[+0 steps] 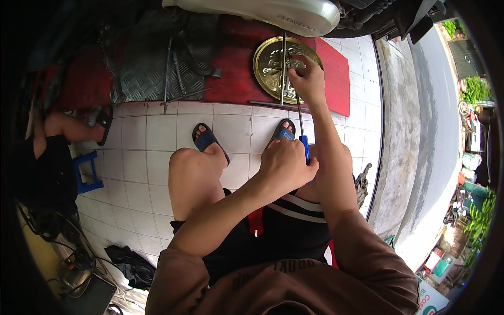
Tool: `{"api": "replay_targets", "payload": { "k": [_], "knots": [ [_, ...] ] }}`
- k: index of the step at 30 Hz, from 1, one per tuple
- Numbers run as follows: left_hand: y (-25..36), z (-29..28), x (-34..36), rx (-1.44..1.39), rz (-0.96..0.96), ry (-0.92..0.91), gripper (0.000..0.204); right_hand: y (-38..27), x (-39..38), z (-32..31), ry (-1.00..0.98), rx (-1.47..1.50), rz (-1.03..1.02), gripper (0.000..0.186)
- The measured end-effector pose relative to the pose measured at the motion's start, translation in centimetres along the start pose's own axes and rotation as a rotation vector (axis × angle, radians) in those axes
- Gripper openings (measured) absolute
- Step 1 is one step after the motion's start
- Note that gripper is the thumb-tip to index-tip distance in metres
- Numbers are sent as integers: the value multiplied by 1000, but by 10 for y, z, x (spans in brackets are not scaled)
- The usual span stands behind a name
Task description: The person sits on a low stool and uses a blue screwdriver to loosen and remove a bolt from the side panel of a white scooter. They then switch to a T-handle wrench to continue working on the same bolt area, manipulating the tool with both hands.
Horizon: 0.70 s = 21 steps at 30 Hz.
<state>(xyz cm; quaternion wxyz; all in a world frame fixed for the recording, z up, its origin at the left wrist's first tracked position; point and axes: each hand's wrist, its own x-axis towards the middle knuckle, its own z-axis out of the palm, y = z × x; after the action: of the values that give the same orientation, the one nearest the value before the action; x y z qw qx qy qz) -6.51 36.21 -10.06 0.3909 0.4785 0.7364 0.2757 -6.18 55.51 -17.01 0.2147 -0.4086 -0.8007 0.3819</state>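
My left hand (pixel 287 165) is closed around the blue handle of a screwdriver (pixel 306 149), its long thin shaft pointing up and away from me. At the far end of that shaft, the fingers of my right hand (pixel 311 81) are pinched together near the tip; anything small between them is too small to make out. Beneath the right hand lies a round gold-coloured tray (pixel 262 71) with a raised pattern and small parts in it. A slim metal rod (pixel 284 73) lies across the tray, beside the shaft.
The tray rests on a red platform (pixel 233 63) with a dark tread plate (pixel 142 68) bearing several tools (pixel 168 71). Above hangs a pale vehicle part (pixel 304 16). At left, another person (pixel 50 163) sits near a blue stool (pixel 89 173). A road lies to the right.
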Motion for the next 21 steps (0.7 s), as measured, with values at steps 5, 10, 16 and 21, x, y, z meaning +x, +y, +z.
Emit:
{"api": "replay_targets", "payload": {
  "k": [5,10,16,21],
  "knots": [
    [1,7,10,53,-64,43,42,22,14,10,-112,-212,-109,39],
    [-12,8,11,38,-101,51,34,29,33,17,-245,-272,-50,41],
    [-18,9,9,-55,-75,50,33,34,40,21,-265,-314,-18,44],
    [-13,2,9,-39,-49,86,40,34,43,20,-298,-243,84,42]
  ]
}}
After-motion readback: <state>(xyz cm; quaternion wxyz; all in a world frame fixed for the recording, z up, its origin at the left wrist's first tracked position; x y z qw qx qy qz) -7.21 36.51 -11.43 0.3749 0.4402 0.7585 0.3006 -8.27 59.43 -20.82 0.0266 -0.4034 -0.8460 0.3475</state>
